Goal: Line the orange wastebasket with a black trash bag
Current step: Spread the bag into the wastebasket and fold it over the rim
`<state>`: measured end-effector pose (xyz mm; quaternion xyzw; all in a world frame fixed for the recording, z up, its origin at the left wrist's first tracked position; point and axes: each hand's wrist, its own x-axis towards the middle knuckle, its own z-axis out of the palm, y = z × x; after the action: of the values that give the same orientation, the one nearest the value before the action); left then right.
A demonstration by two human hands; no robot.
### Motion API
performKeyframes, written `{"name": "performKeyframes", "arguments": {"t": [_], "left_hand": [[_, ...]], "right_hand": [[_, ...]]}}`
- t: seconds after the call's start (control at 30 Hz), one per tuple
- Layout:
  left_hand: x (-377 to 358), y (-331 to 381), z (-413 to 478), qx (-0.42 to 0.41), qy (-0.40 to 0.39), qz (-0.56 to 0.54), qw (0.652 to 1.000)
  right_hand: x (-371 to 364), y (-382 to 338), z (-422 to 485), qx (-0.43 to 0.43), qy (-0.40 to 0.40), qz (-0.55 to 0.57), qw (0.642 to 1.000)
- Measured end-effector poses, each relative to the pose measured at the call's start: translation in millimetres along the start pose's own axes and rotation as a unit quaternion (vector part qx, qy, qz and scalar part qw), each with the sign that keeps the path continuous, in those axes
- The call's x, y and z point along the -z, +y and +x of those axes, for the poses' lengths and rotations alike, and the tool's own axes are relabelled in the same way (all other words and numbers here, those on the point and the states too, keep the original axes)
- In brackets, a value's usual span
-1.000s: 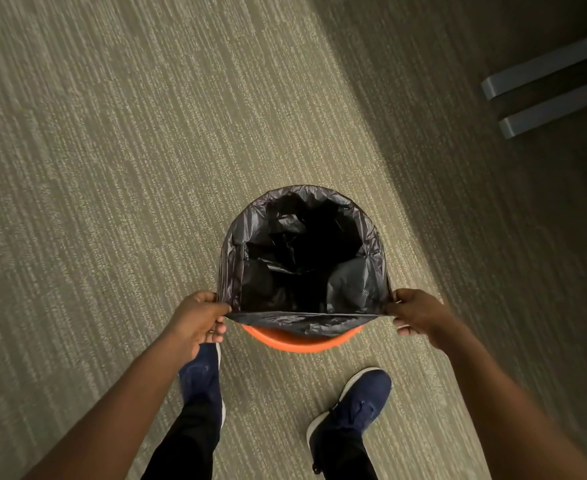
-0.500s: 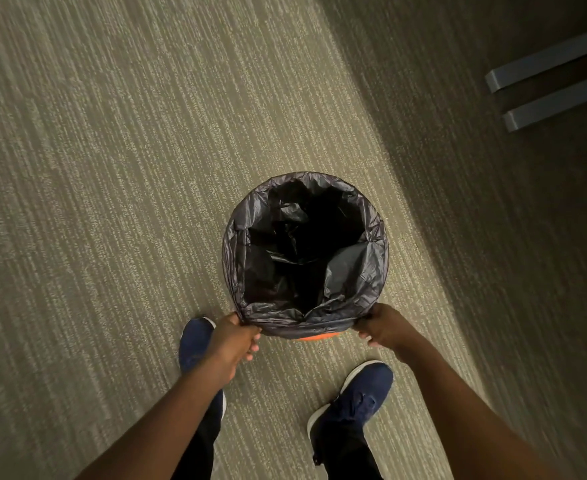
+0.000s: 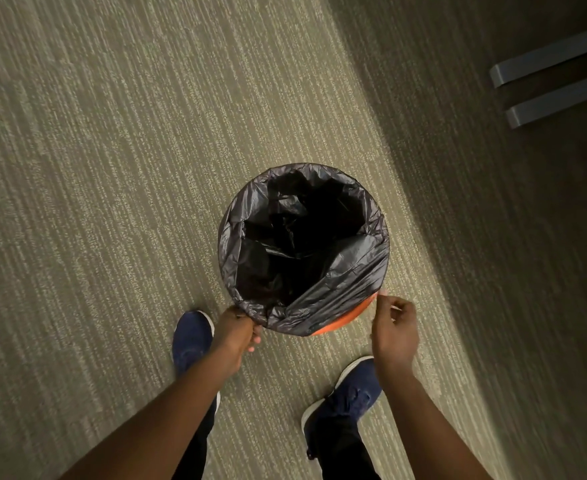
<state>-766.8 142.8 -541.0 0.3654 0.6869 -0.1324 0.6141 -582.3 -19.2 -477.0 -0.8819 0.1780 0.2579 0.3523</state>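
Observation:
The orange wastebasket (image 3: 345,318) stands on the carpet, only a strip of its near right side showing. The black trash bag (image 3: 340,289) hangs inside it and is folded over the whole rim. My left hand (image 3: 236,336) grips the bag's folded edge at the near left of the rim. My right hand (image 3: 394,329) is at the near right side, fingers loosely curled and just off the bag's edge, thumb and finger tips close to the rim, holding nothing I can see.
Grey-green striped carpet (image 3: 112,202) lies all around. My two blue shoes (image 3: 191,341) (image 3: 351,393) stand just in front of the basket. Two grey metal furniture legs (image 3: 555,81) lie at the top right in shadow.
The bag's near edge, stretched above the rim a second ago, has been pulled down over it. My right hand has since come off the bag and drawn slightly right.

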Motion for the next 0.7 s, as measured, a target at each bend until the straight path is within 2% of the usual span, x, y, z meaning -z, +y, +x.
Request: {"name": "performKeyframes", "arguments": {"t": [0.07,0.13,0.23,0.3,0.37,0.43,0.57,0.7], "left_hand": [[2.7,-3.0,-13.8,0.028,-0.017,0.007,0.999],[4.3,-6.1,-28.9,0.036,-0.058,0.025,0.997],[-1.7,-5.1,-52.2,0.058,-0.194,0.025,0.979],[-12.2,-1.9,-63.3,0.081,-0.256,0.015,0.963],[-25.3,1.4,-68.8,0.094,-0.261,-0.005,0.961],[-38.5,4.9,-69.8,0.096,-0.234,-0.057,0.966],[-53.4,8.4,-72.8,0.091,-0.216,-0.150,0.960],[-51.8,6.5,-75.1,0.066,-0.221,-0.148,0.962]], "right_hand": [[1.9,-8.7,-6.8,0.066,0.032,-0.060,0.996],[-2.9,-17.5,-10.0,0.042,-0.006,-0.095,0.995],[-15.9,-28.5,-8.3,-0.005,-0.051,-0.127,0.991],[-21.0,-33.0,-3.3,0.009,-0.058,-0.147,0.987],[-19.9,-34.4,0.9,0.052,-0.062,-0.161,0.984],[-15.4,-33.3,2.6,0.068,-0.087,-0.141,0.984],[-4.1,-26.1,9.7,0.017,-0.172,0.012,0.985],[11.6,-13.3,19.7,-0.028,-0.278,0.127,0.952]]}}
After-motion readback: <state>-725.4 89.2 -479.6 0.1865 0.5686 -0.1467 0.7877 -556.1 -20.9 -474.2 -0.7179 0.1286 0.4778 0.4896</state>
